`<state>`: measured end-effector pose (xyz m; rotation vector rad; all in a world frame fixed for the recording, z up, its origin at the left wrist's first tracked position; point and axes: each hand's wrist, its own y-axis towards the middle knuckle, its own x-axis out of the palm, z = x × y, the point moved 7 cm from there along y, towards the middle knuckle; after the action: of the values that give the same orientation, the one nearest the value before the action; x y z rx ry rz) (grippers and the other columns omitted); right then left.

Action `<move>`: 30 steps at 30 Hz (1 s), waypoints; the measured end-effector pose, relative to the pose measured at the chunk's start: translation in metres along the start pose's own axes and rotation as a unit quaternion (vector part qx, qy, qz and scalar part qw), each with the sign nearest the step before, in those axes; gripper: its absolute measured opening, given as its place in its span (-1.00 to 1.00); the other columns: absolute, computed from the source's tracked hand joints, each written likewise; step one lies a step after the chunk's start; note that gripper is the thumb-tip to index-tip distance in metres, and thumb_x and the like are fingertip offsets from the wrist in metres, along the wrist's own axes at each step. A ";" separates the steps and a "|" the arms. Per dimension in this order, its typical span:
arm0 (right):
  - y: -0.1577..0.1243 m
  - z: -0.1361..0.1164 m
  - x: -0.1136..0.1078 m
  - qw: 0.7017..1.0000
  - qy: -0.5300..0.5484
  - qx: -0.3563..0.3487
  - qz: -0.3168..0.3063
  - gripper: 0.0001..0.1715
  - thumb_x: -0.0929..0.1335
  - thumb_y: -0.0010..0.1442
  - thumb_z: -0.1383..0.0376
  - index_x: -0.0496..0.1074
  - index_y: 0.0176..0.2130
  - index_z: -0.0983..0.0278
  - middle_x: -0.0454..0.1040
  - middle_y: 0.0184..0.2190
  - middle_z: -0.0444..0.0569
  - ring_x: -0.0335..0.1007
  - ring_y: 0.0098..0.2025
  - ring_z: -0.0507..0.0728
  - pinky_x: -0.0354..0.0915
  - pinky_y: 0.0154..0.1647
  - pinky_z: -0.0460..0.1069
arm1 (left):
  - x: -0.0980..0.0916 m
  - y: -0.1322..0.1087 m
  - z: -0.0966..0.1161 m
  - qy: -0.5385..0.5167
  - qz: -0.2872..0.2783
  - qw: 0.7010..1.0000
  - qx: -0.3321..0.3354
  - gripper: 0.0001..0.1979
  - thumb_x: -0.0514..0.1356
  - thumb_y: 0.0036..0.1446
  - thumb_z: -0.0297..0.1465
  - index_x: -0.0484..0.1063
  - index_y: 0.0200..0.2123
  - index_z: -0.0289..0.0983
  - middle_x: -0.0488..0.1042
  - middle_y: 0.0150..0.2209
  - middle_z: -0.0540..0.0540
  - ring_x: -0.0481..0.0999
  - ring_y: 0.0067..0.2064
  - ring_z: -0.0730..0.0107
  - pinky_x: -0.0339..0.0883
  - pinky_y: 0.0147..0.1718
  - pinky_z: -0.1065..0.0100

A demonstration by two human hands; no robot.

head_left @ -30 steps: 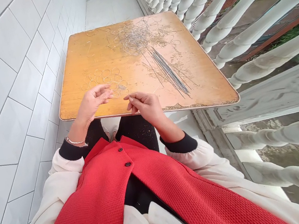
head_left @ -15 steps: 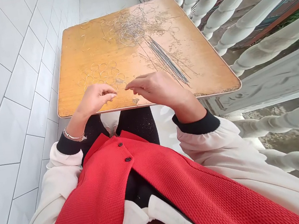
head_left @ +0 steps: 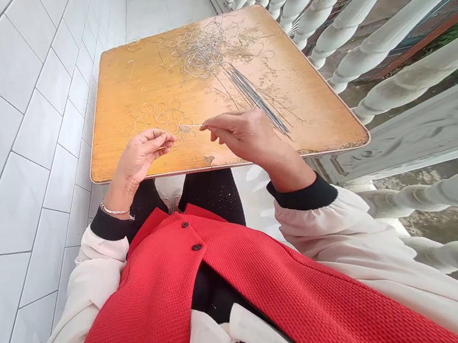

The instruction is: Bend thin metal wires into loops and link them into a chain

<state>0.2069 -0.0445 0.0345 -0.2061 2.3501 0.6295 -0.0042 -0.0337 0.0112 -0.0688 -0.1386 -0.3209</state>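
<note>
My left hand is pinched closed above the near edge of the table, thumb against fingertips; whatever it holds is too thin to make out. My right hand is closed too, pinching a thin wire whose pale length points left from the fingertips. A gap separates the two hands. Just beyond my left hand lie several thin wire rings in a loose group. A small heap of fine bits sits among the nearest rings, between the hands.
The wooden table has worn, pale patches. At its far side is a tangled pile of wire. A bundle of straight dark rods lies beyond my right hand. A tiled wall stands left, a white balustrade right.
My left hand has turned so its pinched fingertips point up more. A pale wire end now shows at my right fingertips. The view has shifted slightly, so the table appears lower.
</note>
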 end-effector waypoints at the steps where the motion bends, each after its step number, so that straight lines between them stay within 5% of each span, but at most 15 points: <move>1: -0.001 0.000 0.003 1.000 0.002 -0.002 0.003 -0.70 0.30 0.36 0.20 0.63 -0.15 0.18 0.60 -0.37 -0.01 0.52 -0.36 0.16 0.36 -0.21 0.07 | -0.001 0.001 -0.001 -0.003 0.004 1.000 0.000 -0.83 0.36 0.19 -0.31 0.50 -0.33 -0.27 0.65 -0.24 -0.07 0.60 -0.21 0.50 0.44 -0.05 0.37; 7: -0.011 0.007 0.044 0.997 0.070 0.015 -0.043 -0.69 0.33 0.32 0.20 0.65 -0.15 0.24 0.69 -0.20 0.04 0.61 -0.19 0.20 0.44 -0.11 0.09 | -0.006 0.006 0.005 0.018 0.030 0.999 0.029 -0.73 0.37 0.21 -0.19 0.50 -0.33 -0.28 0.65 -0.30 -0.06 0.63 -0.25 0.47 0.46 -0.11 0.36; 10: -0.013 0.008 0.050 0.998 0.065 0.020 -0.001 -0.72 0.35 0.29 0.21 0.65 -0.15 0.24 0.69 -0.14 0.06 0.60 -0.16 0.23 0.44 -0.08 0.11 | -0.006 0.007 0.004 0.010 0.034 0.999 0.024 -0.73 0.38 0.20 -0.21 0.51 -0.33 -0.30 0.63 -0.33 -0.06 0.62 -0.30 0.49 0.46 -0.18 0.39; 14: -0.015 0.009 0.047 0.996 0.053 0.035 0.056 -0.64 0.31 0.38 0.12 0.65 -0.15 0.23 0.65 -0.34 0.01 0.56 -0.29 0.17 0.43 -0.13 0.08 | -0.004 0.004 0.001 -0.012 0.050 0.999 0.006 -0.76 0.36 0.23 -0.23 0.52 -0.31 -0.29 0.64 -0.30 -0.06 0.63 -0.27 0.50 0.46 -0.21 0.43; 21: -0.018 0.021 0.067 0.971 0.191 0.142 0.036 -0.27 0.26 0.32 -0.24 0.57 -0.06 0.31 0.53 -0.56 -0.11 0.30 -0.64 0.00 0.26 -0.50 -0.05 | 0.011 -0.004 -0.010 -0.116 0.058 0.991 0.028 -0.92 0.30 0.28 -0.39 0.60 -0.26 -0.26 0.66 -0.12 -0.08 0.64 -0.09 0.49 0.46 0.00 0.40; 30: -0.022 0.009 0.090 0.950 0.263 0.166 0.014 -0.19 0.26 0.22 -0.35 0.51 -0.14 0.30 0.48 -0.60 -0.15 0.24 -0.66 -0.02 0.23 -0.53 -0.06 | 0.007 -0.007 -0.021 -0.077 0.105 0.989 0.071 -0.81 0.43 0.11 -0.22 0.64 -0.32 -0.22 0.67 -0.18 -0.07 0.61 -0.19 0.49 0.42 -0.26 0.47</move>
<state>0.1506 -0.0572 -0.0390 -0.2058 2.9314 0.1892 0.0031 -0.0447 -0.0084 0.0320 -0.3055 -0.0935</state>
